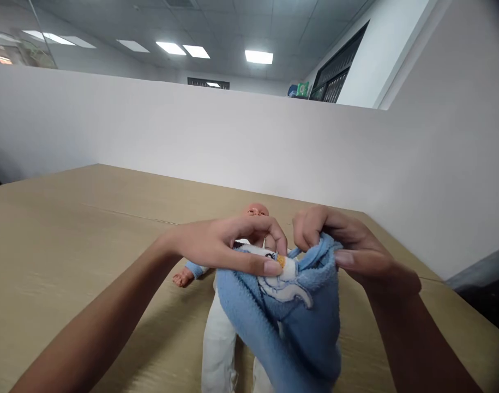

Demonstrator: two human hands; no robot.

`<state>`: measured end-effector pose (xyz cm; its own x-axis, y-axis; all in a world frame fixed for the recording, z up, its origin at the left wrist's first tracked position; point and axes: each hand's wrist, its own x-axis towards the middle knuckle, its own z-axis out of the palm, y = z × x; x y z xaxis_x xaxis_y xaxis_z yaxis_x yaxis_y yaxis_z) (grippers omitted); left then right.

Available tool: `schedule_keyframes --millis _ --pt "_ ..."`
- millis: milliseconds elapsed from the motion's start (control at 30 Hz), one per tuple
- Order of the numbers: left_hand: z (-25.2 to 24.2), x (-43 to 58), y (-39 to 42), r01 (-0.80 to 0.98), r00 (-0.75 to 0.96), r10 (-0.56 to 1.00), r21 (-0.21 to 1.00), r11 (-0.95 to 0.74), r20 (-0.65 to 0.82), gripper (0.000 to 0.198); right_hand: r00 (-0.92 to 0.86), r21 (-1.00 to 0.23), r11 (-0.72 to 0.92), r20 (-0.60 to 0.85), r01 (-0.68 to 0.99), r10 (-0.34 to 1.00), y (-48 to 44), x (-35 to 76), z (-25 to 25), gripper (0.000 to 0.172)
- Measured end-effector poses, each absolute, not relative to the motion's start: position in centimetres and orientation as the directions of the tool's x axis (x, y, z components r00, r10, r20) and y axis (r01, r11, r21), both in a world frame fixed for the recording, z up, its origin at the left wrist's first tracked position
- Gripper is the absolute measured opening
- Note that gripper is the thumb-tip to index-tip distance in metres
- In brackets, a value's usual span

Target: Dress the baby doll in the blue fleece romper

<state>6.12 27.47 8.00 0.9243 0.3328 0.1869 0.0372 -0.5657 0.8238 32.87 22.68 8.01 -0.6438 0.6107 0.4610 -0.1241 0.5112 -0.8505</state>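
Note:
Held up in front of me is a blue fleece baby garment with a white and yellow animal patch; its exact cut is hard to make out in the folds. My left hand pinches its upper edge between thumb and fingers. On the other side, my right hand grips a bunched corner, with the thumb in front. Behind and below the cloth lies a baby doll on its back, head away from me. White trousers cover its legs, and a blue cuff shows at one small hand. The garment and my hands hide its torso.
The doll lies on a wide wood-coloured table. A low white partition rises along the far edge, and a white wall stands to the right. Something dark sits beyond the table's right edge.

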Motion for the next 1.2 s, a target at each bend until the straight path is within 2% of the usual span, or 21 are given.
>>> schedule_keyframes --millis 100,167,267,367,433,500,533,567,633,733,867,933,1000,1067,1133,1200 --pt "7.8 6.3 29.3 0.149 0.936 0.342 0.782 -0.605 0.086 0.05 -0.642 -0.844 0.526 0.462 -0.107 0.612 23.6 32.9 7.9 0.015" --pt "7.6 6.3 30.3 0.187 0.938 0.342 0.742 -0.643 0.059 0.052 -0.638 -0.835 0.546 0.459 -0.071 0.618 24.0 33.4 7.6 0.015" --pt "7.0 6.4 31.3 0.128 0.939 0.321 0.742 -0.658 0.123 0.047 -0.587 -0.829 0.559 0.44 0.026 0.68 24.4 34.1 7.2 0.012" --pt "6.6 6.3 31.6 0.044 0.905 0.348 0.76 -0.649 0.245 0.039 -0.434 -0.85 0.518 0.431 0.101 0.791 24.6 34.3 6.9 0.013" --pt "6.5 6.1 31.7 0.023 0.879 0.385 0.783 -0.622 0.28 0.048 -0.334 -0.84 0.531 0.47 0.116 0.817 24.8 34.2 6.8 0.01" --pt "6.5 6.0 31.8 0.042 0.876 0.413 0.814 -0.58 0.249 0.067 -0.272 -0.788 0.608 0.567 0.096 0.778 25.2 34.2 6.8 0.004" --pt "6.6 5.9 31.8 0.069 0.881 0.42 0.819 -0.569 0.218 0.07 -0.243 -0.751 0.655 0.623 0.081 0.744 25.3 34.2 6.9 0.005" --pt "6.7 5.8 31.9 0.099 0.888 0.42 0.813 -0.573 0.188 0.066 -0.221 -0.712 0.698 0.672 0.069 0.707 25.4 34.3 7.0 0.007" --pt "6.9 5.7 31.9 0.138 0.906 0.396 0.78 -0.61 0.149 0.043 -0.197 -0.677 0.732 0.71 0.074 0.676 25.4 34.4 7.4 0.008" --pt "7.1 5.7 31.9 0.106 0.903 0.379 0.754 -0.649 0.2 0.027 -0.24 -0.728 0.672 0.635 0.132 0.735 24.9 34.6 8.0 0.016" --pt "7.0 6.1 31.4 -0.054 0.786 0.402 0.7 -0.712 0.47 0.013 -0.364 -0.801 0.581 0.503 0.146 0.784 24.8 34.9 8.0 0.031" --pt "6.8 6.4 31.1 -0.117 0.733 0.394 0.674 -0.73 0.555 0.011 -0.474 -0.816 0.545 0.409 0.193 0.78 25.1 35.3 7.5 0.037" --pt "6.7 6.7 30.8 -0.155 0.687 0.414 0.677 -0.719 0.597 0.012 -0.569 -0.755 0.549 0.291 0.357 0.769 25.4 35.6 7.0 0.05" --pt "6.5 6.9 30.5 -0.174 0.637 0.444 0.678 -0.714 0.63 0.011 -0.604 -0.641 0.573 0.207 0.51 0.77 25.7 35.8 6.6 0.061" --pt "6.5 6.9 30.3 -0.178 0.606 0.467 0.682 -0.709 0.644 0.012 -0.617 -0.601 0.586 0.187 0.543 0.764 25.8 35.8 6.5 0.058" --pt "6.6 6.7 30.3 -0.153 0.618 0.504 0.721 -0.676 0.603 0.015 -0.611 -0.647 0.587 0.228 0.486 0.758 25.7 35.7 6.4 0.045"
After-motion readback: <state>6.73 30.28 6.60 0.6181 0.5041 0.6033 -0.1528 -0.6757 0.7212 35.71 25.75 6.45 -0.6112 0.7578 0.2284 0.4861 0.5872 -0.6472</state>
